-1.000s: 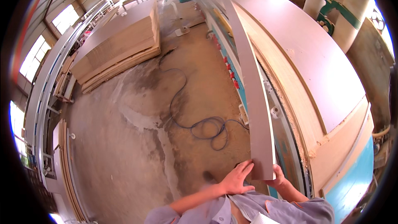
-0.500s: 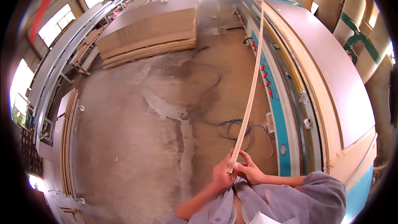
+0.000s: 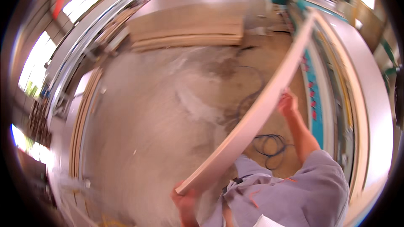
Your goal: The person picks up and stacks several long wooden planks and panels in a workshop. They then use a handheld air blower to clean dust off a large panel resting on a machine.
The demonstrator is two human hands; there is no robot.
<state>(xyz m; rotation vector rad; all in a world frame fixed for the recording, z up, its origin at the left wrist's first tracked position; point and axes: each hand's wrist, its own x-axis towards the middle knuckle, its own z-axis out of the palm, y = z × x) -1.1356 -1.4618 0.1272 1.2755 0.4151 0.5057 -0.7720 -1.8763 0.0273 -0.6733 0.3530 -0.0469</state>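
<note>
- Board (image 3: 256, 113) has swung since half a second ago: then near-upright and edge-on with both hands bunched at its near end, now its face shows and it runs diagonally, hands spread apart along it.
- Left hand (image 3: 185, 201): closed around the board's near end, low in frame just ahead of the torso. Blurred, finger detail unclear.
- Right hand (image 3: 287, 103): raised, arm extended, gripping the board's right edge roughly midway up.
- Board position: carried in the air above the floor (image 3: 143, 134), not resting on anything visible.
- Key relation: long axis runs from near-left (left hand) up and away to far-right. Left hand has the near end; right hand sits further along, so the far half is unsupported beyond it.
- Cable (image 3: 271, 147) coiled on the floor just under the board, near the right elbow.
- Long panels on the bench (image 3: 374, 101) to the right, close to the board's far end.
- Panel stack (image 3: 189, 31) far across the floor, well apart.
- View has also panned left; the stack now sits more central.
</note>
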